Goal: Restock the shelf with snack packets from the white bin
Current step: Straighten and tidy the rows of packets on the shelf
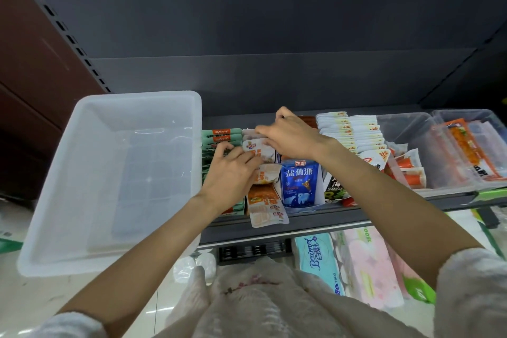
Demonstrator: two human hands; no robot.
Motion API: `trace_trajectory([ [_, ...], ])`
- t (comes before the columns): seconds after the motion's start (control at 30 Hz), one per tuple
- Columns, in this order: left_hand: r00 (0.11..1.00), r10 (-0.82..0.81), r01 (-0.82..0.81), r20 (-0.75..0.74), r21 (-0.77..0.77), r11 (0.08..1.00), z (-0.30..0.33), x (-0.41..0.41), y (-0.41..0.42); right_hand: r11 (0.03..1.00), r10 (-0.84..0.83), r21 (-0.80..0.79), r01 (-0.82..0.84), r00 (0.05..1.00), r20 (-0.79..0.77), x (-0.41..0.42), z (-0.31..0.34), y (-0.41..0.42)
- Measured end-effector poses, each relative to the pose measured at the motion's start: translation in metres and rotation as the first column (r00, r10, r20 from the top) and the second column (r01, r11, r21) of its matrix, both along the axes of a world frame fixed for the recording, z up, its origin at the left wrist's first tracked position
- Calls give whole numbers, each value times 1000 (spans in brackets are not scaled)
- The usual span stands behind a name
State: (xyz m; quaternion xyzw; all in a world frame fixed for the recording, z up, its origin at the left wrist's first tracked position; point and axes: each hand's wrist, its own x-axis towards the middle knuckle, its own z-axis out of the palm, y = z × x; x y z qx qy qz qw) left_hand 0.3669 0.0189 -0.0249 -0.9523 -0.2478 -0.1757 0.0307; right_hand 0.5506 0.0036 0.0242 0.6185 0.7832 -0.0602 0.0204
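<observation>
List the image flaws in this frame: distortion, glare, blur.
Head view: wide-angle lens bows the shelf edge and white bin rim; small glare streaks on the bin's floor; both hands slightly soft over the orange snack packets; blue packet print reads sharply; back panel dark, featureless.

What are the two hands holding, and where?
Both hands hold the orange-and-white snack packets in the shelf row: the left hand at their near side, the right hand at their top edges.
</observation>
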Motion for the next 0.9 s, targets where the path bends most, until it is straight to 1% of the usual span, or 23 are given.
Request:
trace_trajectory([
  [0.03,1000,7,-8,16,9,1000,0,0,1,1000,-7,-27,6,1000,-22,1,-1,1],
  [0.13,997,33,-35,73,36,999,2,-1,4,987,-53,-156,24,981,-187,4,2,9],
  [0.2,993,63,-67,100,34,997,4,0,5,987,-70,-157,40,979,-191,5,3,11],
  [0.3,991,121,-121,62,-4,993,5,3,6,994,-55,-99,47,995,-79,3,7,11],
  [0.37,992,125,-124,35,-16,992,5,5,4,997,-23,-69,22,1000,-21,4,9,10],
  [0.43,992,117,-117,42,-10,993,3,5,0,998,0,-63,1,1000,15,5,10,5],
  [0.47,992,117,-116,46,-14,993,3,5,-2,999,3,-41,-2,1000,11,5,9,2],
  [0.53,993,96,-96,62,-13,995,5,3,-5,999,-21,32,22,999,-46,3,8,-5],
  [0.6,997,35,-37,75,21,999,7,0,-8,990,-16,139,31,995,-103,-1,7,-9],
  [0.67,996,-59,55,72,60,997,8,-5,-13,975,6,221,24,991,-132,-3,4,-10],
  [0.73,990,-116,115,79,21,993,10,-13,-22,965,24,263,13,990,-136,-4,1,-13],
  [0.83,996,-85,84,-7,-124,989,12,-24,-45,957,26,291,19,989,-149,-2,-5,-18],
  [0.9,984,-87,67,-154,-131,989,8,-29,-60,958,10,282,42,984,-178,-4,-7,-20],
])
